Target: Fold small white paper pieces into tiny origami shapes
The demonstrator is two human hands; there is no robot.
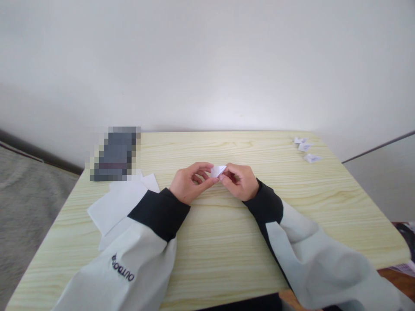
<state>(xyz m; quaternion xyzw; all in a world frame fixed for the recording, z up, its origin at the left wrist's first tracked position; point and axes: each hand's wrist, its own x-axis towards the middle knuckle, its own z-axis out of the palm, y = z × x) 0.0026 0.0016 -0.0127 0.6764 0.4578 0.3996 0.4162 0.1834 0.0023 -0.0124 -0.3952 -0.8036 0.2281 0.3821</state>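
A small folded piece of white paper (218, 170) is held between both hands just above the middle of a pale wooden table (246, 233). My left hand (190, 181) pinches its left side with thumb and curled fingers. My right hand (239, 180) pinches its right side, fingers closed round the edge. The paper looks like a small triangle; most of it is hidden by my fingers. Both forearms in grey and black sleeves rest on the table.
Loose white paper sheets (118, 203) lie at the left under my left sleeve. A dark blurred object (114, 154) sits at the back left. Three small folded paper pieces (306, 148) lie at the far right corner. A white wall stands behind the table.
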